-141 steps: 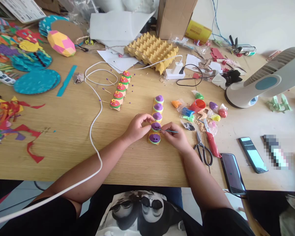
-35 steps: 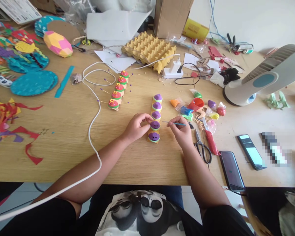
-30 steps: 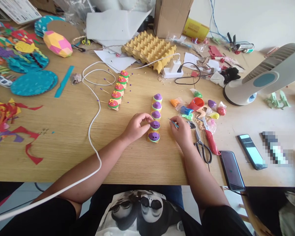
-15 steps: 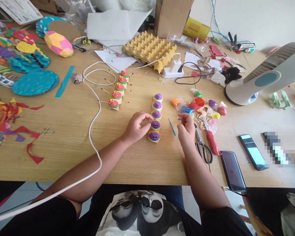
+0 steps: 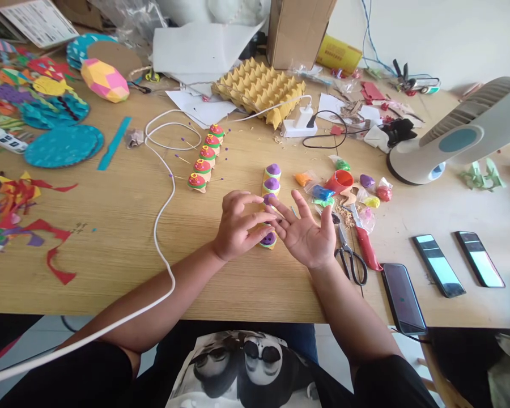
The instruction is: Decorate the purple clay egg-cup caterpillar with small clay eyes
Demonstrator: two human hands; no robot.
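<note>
My right hand is turned palm up with its fingers spread. A tiny dark bit shows at its fingers; whether it lies on them or behind them I cannot tell. From the other side my left hand reaches over, fingers apart, its fingertips at the right hand's fingers. Under both hands stands an egg-carton strip with purple clay caps, its middle cups partly hidden. The nearest cap has a small face pressed in. To the left, a second egg-carton strip with red and green clay caps has pins stuck in its sides.
Clay packets and a red cup lie right of the strip, with scissors and a red-handled knife beside them. Phones line the right front. A white cable crosses my left arm. A fan stands right.
My right hand has moved left over the purple-capped strip and turned palm up, opening its fingers. My left hand's fingers have spread and now meet it.
</note>
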